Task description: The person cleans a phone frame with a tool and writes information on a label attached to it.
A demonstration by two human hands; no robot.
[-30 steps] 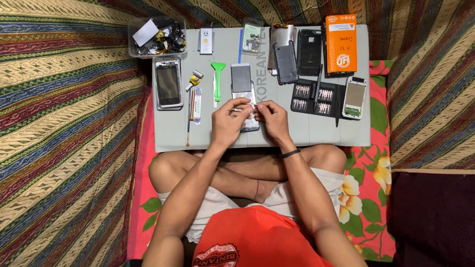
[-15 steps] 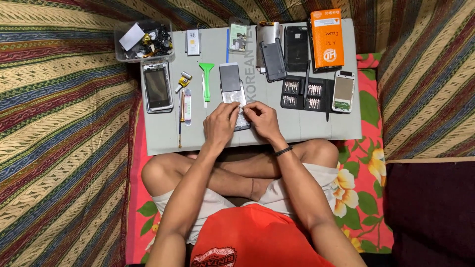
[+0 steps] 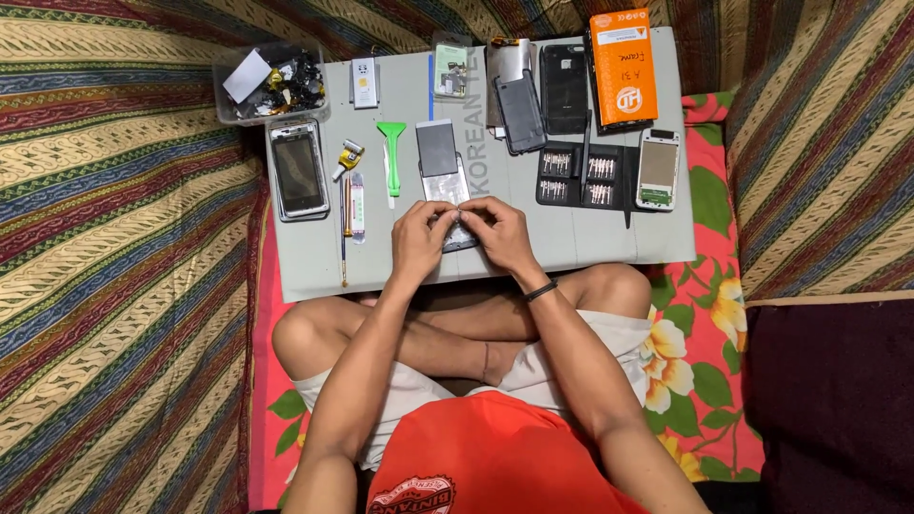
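At the far left a clear plastic tub (image 3: 271, 84) of small parts sits beside the grey work mat (image 3: 609, 243), with a framed phone (image 3: 298, 169) just below it. Next come a small white packet (image 3: 364, 82), a green pry tool (image 3: 390, 152) and a pale carded packet (image 3: 450, 71). The left hand (image 3: 422, 238) and right hand (image 3: 497, 231) meet at mid-mat, fingertips pinching a disassembled phone (image 3: 448, 190), apparently at its lower end. Right of them lie a screwdriver bit set (image 3: 576, 176) and an orange box (image 3: 624, 65).

Orange shirt, pale shorts — black wristband (image 3: 541, 291).
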